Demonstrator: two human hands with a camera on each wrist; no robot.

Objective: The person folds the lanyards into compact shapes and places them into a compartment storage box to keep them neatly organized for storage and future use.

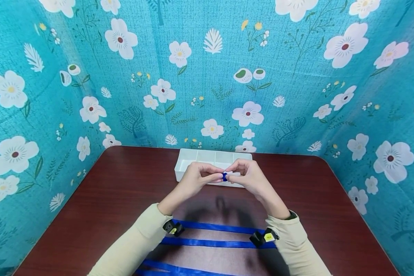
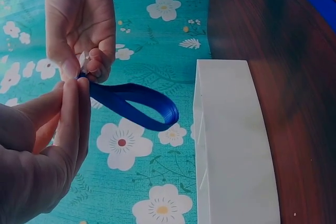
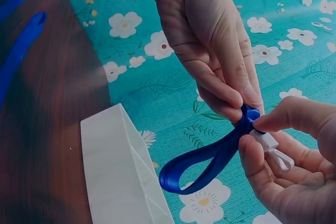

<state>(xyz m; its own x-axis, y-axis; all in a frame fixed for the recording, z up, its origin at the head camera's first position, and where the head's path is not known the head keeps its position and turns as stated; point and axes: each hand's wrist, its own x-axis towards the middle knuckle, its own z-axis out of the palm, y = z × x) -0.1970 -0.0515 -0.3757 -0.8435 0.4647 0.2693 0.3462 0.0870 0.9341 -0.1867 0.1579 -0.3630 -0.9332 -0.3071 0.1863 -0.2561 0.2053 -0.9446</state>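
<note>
Both hands meet in the air in front of the white box in the head view. My left hand (image 1: pixel 199 177) pinches a folded blue ribbon strap (image 3: pixel 207 162) with thumb and fingers near one end; its loop hangs free below. My right hand (image 1: pixel 250 177) grips a small white plastic clip (image 3: pixel 266 141) joined to that same end, the thumb lying where clip and ribbon meet. The clip's narrow hook end pokes out between the right fingers in the right wrist view. From the left wrist, the clip is mostly hidden by the fingers.
A long white divided box (image 1: pixel 177 174) stands at the back of the dark red-brown table (image 1: pixel 100 199). Several blue ribbon straps (image 1: pixel 219 227) lie across the table below the forearms. A teal flowered cloth (image 1: pixel 193 76) hangs around the back and sides.
</note>
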